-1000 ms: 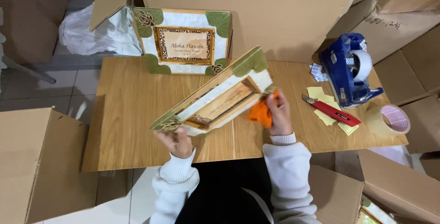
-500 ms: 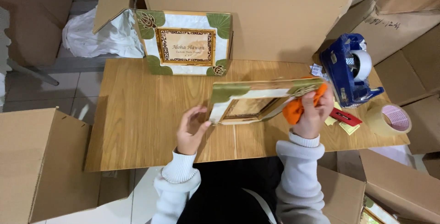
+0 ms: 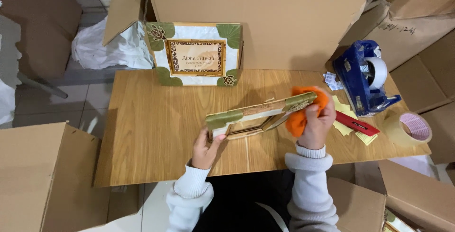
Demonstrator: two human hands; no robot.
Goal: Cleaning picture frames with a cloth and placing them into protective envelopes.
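Since half a second ago, I've tipped the green-cornered wooden picture frame flatter, mid-counter. Left hand pinches its 8 o'clock corner; right hand presses an orange cloth at 3 o'clock. Wiping looks partway done.

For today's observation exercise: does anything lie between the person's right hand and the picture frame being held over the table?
Yes. An orange cloth is bunched in the right hand and pressed against the right end of the picture frame, so cloth, not bare palm, meets it there. The left hand grips the frame's lower left corner directly, with nothing visible between.
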